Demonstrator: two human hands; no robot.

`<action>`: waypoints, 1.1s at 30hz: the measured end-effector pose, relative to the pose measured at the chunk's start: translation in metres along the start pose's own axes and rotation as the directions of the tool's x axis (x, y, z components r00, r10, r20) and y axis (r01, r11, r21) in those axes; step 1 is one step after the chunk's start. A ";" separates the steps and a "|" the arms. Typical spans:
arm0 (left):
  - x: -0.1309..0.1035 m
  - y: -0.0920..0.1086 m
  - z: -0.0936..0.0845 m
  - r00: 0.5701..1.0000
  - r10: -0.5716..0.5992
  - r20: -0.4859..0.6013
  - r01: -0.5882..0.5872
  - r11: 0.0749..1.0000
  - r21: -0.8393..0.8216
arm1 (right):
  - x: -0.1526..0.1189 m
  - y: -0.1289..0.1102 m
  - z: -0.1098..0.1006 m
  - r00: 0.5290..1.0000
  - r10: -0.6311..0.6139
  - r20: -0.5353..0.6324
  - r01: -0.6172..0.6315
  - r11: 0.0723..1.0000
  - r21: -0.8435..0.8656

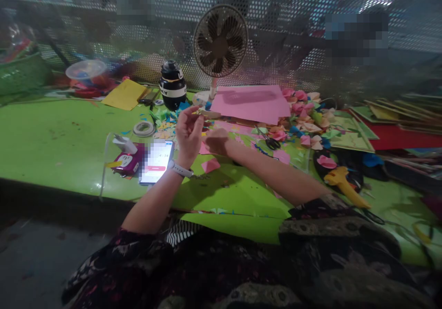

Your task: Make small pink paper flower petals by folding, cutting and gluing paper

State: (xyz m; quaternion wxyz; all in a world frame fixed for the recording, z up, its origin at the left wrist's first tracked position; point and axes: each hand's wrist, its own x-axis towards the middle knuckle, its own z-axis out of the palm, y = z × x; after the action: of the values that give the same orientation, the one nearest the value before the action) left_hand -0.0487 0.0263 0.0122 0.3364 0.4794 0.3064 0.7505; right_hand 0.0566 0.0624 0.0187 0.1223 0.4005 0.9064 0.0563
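My left hand (pixel 189 131) is raised over the green table, palm partly turned toward the right, fingers bent; I make out nothing in it. Just right of it, my right hand (pixel 217 142) is curled low over paper scraps, and its fingertips are hidden, so whatever it holds cannot be seen. A folded pink paper piece (pixel 210 164) lies on the table below my hands. Behind them are small coloured scraps (pixel 165 127) and a stack of pink sheets (pixel 250 102). Black scissors (pixel 272 143) lie to the right of my right hand.
A lit phone (pixel 162 161), a purple box (pixel 128 161) and a tape roll (pixel 144 128) are at the left. A fan (pixel 220 42) and a black bottle (pixel 173 88) stand behind. Paper flowers (pixel 304 108) and a yellow glue gun (pixel 347 187) lie at the right.
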 end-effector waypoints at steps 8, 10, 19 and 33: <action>0.002 0.002 0.001 0.999 -0.025 -0.033 0.025 1.000 0.001 | -0.021 0.021 -0.016 0.971 0.130 -0.201 -0.095 0.980 0.173; 0.002 0.001 0.000 0.998 -0.051 -0.038 0.052 0.999 0.013 | -0.029 0.027 -0.022 0.966 0.152 -0.211 -0.098 0.965 0.244; -0.011 -0.003 0.001 0.705 -0.642 0.301 0.662 0.748 0.044 | -0.093 0.019 -0.016 0.855 0.133 -0.501 -0.081 0.989 0.124; -0.030 -0.003 0.017 0.580 -0.694 0.426 0.767 0.642 0.002 | -0.145 0.027 0.040 0.768 0.040 -0.639 0.053 0.991 0.125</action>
State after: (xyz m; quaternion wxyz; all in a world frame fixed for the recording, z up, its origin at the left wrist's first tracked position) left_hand -0.0229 0.0069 0.0002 0.7122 0.4150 0.3335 0.4576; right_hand 0.1807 -0.0263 0.0111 -0.2207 0.3615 0.8969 0.1270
